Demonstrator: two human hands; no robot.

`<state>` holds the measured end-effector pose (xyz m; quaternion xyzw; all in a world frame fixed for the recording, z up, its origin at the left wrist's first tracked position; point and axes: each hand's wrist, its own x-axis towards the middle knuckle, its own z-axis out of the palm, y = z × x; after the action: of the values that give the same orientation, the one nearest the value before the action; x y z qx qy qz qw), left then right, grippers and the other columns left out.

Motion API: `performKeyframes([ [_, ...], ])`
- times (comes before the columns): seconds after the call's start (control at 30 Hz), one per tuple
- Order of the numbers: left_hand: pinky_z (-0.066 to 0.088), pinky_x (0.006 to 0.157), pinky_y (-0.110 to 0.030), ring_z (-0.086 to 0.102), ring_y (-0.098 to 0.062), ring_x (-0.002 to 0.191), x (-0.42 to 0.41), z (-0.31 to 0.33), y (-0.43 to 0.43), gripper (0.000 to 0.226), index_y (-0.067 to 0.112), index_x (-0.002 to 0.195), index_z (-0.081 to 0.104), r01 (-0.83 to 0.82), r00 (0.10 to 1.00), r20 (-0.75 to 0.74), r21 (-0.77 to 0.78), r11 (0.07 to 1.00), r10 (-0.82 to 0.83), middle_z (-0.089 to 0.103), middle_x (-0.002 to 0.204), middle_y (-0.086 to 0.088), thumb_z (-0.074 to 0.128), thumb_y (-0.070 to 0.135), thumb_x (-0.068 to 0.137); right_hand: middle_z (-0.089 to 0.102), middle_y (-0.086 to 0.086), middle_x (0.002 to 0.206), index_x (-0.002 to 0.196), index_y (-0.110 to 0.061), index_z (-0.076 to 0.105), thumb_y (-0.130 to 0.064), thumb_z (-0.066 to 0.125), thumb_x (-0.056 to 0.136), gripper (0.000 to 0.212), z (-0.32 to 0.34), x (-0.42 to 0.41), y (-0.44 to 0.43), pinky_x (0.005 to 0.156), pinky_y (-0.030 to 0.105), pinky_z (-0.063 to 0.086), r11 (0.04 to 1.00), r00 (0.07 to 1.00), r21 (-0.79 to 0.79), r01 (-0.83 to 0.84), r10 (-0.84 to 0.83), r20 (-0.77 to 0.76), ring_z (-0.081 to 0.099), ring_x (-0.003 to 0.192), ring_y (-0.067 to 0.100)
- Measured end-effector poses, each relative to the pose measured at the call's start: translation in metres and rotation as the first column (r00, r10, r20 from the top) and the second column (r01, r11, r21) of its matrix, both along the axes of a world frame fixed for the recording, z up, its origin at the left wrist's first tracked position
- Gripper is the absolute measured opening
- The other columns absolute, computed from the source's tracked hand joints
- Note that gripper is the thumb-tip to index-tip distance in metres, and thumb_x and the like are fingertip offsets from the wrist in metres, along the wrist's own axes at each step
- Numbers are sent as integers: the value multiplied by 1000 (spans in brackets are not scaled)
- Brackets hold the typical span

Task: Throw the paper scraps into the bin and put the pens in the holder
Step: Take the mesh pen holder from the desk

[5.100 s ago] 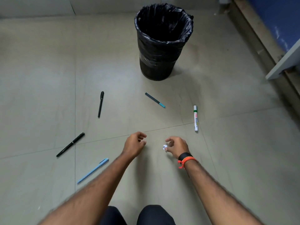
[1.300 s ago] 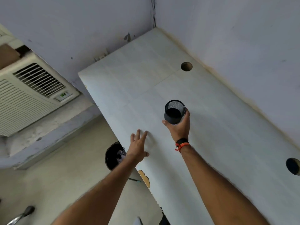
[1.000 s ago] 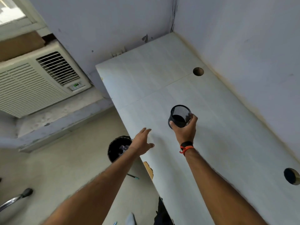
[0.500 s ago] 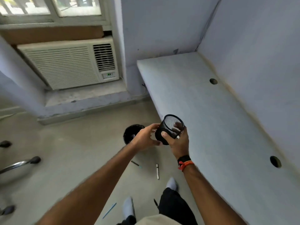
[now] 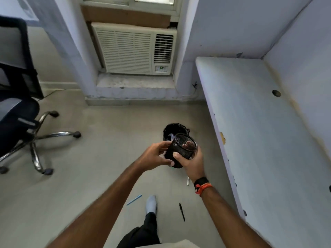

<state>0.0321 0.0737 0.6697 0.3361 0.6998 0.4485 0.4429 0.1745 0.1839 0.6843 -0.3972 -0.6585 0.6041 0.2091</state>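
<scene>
Our right hand [image 5: 192, 162] wraps the holder [image 5: 180, 150], a black mesh cup, thumb across its near wall and fingers curled round the far side; they show through the mesh. The cup tilts, its open mouth turned up and toward us, and we see no pens inside. Our left hand [image 5: 155, 156] closes on the cup's left side, fingertips on the upper wall and thumb under its base. A black band and an orange cord [image 5: 203, 187] sit on the right wrist.

Just beyond the holder, partly hidden by it, stands the bin [image 5: 172, 129] on the floor, lined in black, with pale paper scraps [image 5: 170, 136] showing inside.

Below our hands, pens lie on the floor. A white marker [image 5: 188, 181] pokes out beside the right wrist, mostly hidden by it. A blue pen [image 5: 134, 199] lies left of our socked foot [image 5: 151, 204], and a black pen [image 5: 182, 212] lies to its right, near the desk edge. All three are well apart from the holder.

The desk [image 5: 265, 140] runs along the right, against the wall, its top bare apart from a cable hole [image 5: 276, 93]. An air conditioner [image 5: 134, 51] sits in the far wall, and an office chair [image 5: 19, 111] stands at the left.
</scene>
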Motion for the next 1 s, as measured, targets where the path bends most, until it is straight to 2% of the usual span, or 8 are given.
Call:
performKeyframes([
  [0.17, 51, 99, -29, 64, -13, 111, 38, -24, -58, 74, 12, 128, 57, -86, 994, 60, -58, 995, 90, 66, 122, -3, 88, 8, 61, 67, 4, 115, 124, -8, 49, -4, 85, 68, 67, -38, 33, -48, 82, 18, 53, 995, 1000, -95, -24, 24, -7, 66, 105, 10],
  [0.27, 51, 96, -20, 63, -2, 106, 61, -42, -85, 73, 11, 131, 54, -102, 991, 80, -113, 988, 112, 63, 121, 3, 84, 1, 65, 66, 0, 111, 123, -9, 49, -1, 84, 69, 65, -66, 51, -78, 79, 14, 52, 988, 999, -155, -11, 16, 29, 66, 98, -1],
  [0.37, 49, 87, -10, 61, 12, 99, 71, -77, -102, 73, 7, 132, 52, -93, 987, 115, -140, 986, 110, 61, 117, 4, 81, -5, 66, 66, -4, 112, 124, -14, 48, -9, 87, 66, 70, -98, 62, -99, 81, 16, 53, 982, 996, -188, 13, 4, 90, 67, 101, 4],
  [0.5, 47, 86, -9, 62, 0, 103, 68, -145, -108, 72, 6, 130, 53, -104, 977, 165, -187, 977, 136, 63, 117, 0, 80, -9, 65, 66, -7, 115, 123, -25, 45, -24, 89, 58, 78, -156, 60, -112, 86, 22, 54, 981, 984, -185, 56, -23, 179, 66, 105, 8],
  [0.7, 46, 86, -9, 62, -11, 110, 48, -315, -85, 69, 6, 130, 54, -129, 976, 148, -209, 969, 161, 66, 120, -5, 77, -10, 67, 61, -7, 117, 120, -30, 40, -30, 89, 54, 83, -307, 28, -97, 91, 27, 53, 994, 963, -85, 64, -39, 268, 63, 108, 10],
  [0.8, 50, 90, -17, 61, -13, 110, 39, -423, -78, 65, 18, 128, 58, -175, 976, 76, -271, 946, 203, 65, 120, 2, 79, 0, 69, 61, -9, 115, 119, -32, 39, -31, 90, 53, 83, -407, 14, -87, 91, 27, 52, 998, 954, -55, 30, -12, 301, 62, 106, 10],
  [0.93, 49, 82, -22, 61, -12, 100, 27, -576, -115, 45, 22, 114, 64, -420, 907, -201, -491, 763, 370, 66, 115, 4, 79, 9, 73, 61, -11, 116, 119, -35, 40, -37, 92, 50, 87, -534, 10, -62, 90, 26, 49, 999, 933, 4, -34, 30, 358, 60, 105, 10],
  [1.0, 48, 86, -25, 61, -15, 104, 25, -639, -137, 40, 20, 111, 64, -443, 896, -286, -552, 706, 338, 66, 114, 1, 78, 11, 75, 61, -12, 115, 120, -34, 40, -37, 93, 49, 89, -591, 13, -47, 89, 27, 50, 997, 925, 27, -74, 59, 376, 61, 104, 11],
])
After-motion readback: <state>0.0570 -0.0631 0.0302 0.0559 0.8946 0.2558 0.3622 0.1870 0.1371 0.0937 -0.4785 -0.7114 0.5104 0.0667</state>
